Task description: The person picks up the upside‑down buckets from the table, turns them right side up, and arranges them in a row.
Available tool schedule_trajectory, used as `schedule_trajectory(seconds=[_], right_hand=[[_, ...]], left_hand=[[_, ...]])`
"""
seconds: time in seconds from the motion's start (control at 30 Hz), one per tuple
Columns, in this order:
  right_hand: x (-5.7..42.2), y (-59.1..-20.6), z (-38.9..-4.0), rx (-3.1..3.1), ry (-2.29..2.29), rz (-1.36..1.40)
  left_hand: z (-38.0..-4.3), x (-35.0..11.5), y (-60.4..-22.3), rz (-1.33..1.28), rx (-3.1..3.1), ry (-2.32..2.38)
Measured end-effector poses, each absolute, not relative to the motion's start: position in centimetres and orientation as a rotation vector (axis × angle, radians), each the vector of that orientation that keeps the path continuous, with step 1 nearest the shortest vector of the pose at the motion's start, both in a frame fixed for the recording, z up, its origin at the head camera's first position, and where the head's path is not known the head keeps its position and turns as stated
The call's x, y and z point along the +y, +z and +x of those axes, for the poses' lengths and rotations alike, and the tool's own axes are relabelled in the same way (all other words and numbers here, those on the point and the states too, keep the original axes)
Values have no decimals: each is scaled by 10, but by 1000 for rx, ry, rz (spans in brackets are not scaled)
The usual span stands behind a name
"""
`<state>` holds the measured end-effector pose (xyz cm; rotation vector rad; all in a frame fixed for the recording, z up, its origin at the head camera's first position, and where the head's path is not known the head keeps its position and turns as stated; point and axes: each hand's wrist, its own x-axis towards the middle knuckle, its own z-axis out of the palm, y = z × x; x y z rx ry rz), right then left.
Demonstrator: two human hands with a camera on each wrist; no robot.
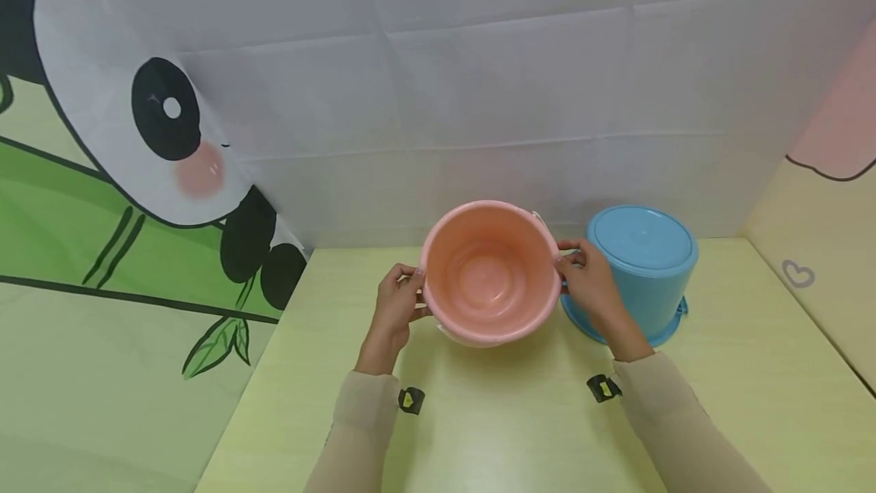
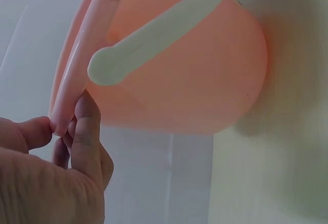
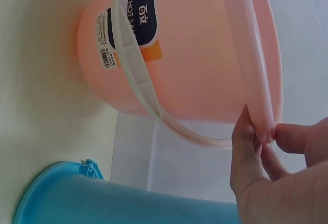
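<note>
A pink bucket (image 1: 489, 276) tilts its open mouth toward me near the back of the table, and its inside shows bare. My left hand (image 1: 395, 299) pinches the rim on the left side, thumb outside and fingers under the lip. On the opposite side my right hand (image 1: 591, 280) pinches the rim in the same way. In the left wrist view the pale handle (image 2: 154, 42) lies along the bucket's side. A dark label (image 3: 141, 19) shows on the bucket wall in the right wrist view, behind the handle.
A blue bucket (image 1: 643, 272) stands upside down on the table (image 1: 499, 432), right beside my right hand. A white sheet (image 1: 493, 97) hangs behind the table. Panda-printed cloth (image 1: 137, 135) covers the left side, and a cream panel (image 1: 821, 249) stands at the right.
</note>
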<state>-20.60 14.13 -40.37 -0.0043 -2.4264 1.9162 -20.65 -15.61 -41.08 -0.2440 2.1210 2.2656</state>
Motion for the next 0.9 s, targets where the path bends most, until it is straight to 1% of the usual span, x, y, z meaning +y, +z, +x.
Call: schedule_trajectory(seconds=[0.43, 0.9], right_hand=[[145, -409, -209, -2422, 2072, -3], [143, -408, -210, -2384, 2030, -24]], left_hand=[[-210, -149, -413, -308, 2101, 2311], [-210, -154, -417, -287, 2014, 2350]])
